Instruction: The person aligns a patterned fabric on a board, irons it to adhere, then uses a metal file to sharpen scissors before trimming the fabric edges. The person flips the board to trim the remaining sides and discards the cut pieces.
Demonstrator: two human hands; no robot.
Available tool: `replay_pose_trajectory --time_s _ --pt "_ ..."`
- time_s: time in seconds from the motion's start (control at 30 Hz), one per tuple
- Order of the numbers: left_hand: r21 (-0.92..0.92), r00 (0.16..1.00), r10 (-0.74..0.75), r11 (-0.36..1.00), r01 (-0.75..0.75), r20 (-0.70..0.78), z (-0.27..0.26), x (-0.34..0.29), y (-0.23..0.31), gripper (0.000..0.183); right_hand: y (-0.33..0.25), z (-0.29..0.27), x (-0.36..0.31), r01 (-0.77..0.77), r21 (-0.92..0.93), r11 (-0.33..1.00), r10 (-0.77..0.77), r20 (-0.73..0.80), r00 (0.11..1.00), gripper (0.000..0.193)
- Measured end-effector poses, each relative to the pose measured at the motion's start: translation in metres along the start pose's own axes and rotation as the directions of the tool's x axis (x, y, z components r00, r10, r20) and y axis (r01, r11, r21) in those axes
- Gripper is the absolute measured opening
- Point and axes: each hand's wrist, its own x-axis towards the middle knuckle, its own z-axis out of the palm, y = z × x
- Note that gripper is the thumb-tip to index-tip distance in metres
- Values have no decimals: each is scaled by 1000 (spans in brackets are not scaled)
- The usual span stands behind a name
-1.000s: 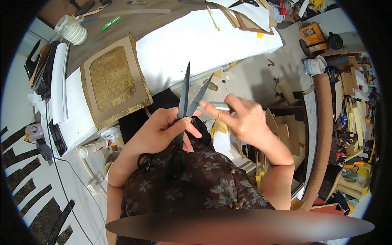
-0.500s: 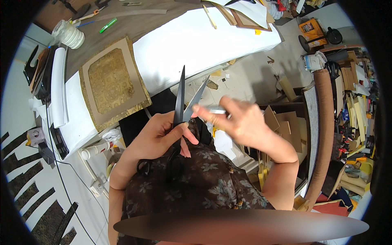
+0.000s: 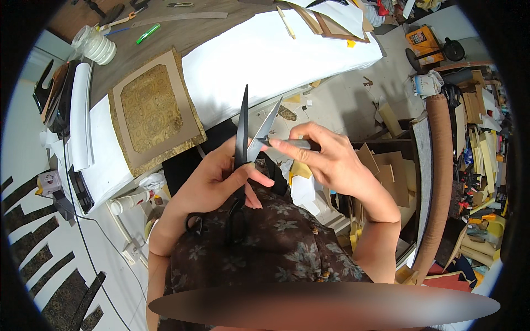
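My left hand (image 3: 212,179) grips a pair of large black-handled scissors (image 3: 242,124) around the pivot. Their blades stand apart, pointing away from me, and the handle loops hang toward my lap. One blade is dark; the other shows a bright metal face. In my right hand (image 3: 328,160), closed between thumb and fingers, is a slim grey metal tool (image 3: 301,144) whose exact kind I cannot make out. Its dark tip is at the bright blade, just above the pivot. Beyond my left hand lies a gold brocade panel with a beige frame border (image 3: 190,110).
White paper (image 3: 232,60) covers part of the worktable ahead. A ribbed clear jar (image 3: 95,46) and a green marker (image 3: 148,33) stand far left. At right are a box of cardboard offcuts (image 3: 395,176) and a brown fabric roll (image 3: 438,182). Dark patterned cloth strips (image 3: 38,265) lie left.
My right hand has shifted slightly along the bright blade, bringing the grey tool's tip a little higher. The scissors stay almost in place in my left hand.
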Motion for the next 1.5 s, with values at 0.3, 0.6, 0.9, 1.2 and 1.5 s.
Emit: replay_pose_trajectory --time_s 0.3,0.6,0.9,1.2,1.5 --pt "-33 1000 18 999 -17 18 -3 0 -2 42 -12 -2 9 58 -222 973 -22 163 986 70" --pt "-21 998 52 998 -51 27 -6 3 -1 40 6 15 11 143 23 989 -144 32 989 61" --pt "-42 996 86 995 -85 30 -5 -1 -1 36 -8 8 15 92 -57 994 -93 -12 996 60" --pt "-49 996 84 995 -83 11 -5 -3 -1 34 -8 5 16 68 -113 991 -70 -9 998 63" --pt "-46 996 82 996 -81 20 -6 -4 -5 34 -4 9 17 71 -89 993 -78 -68 995 66"
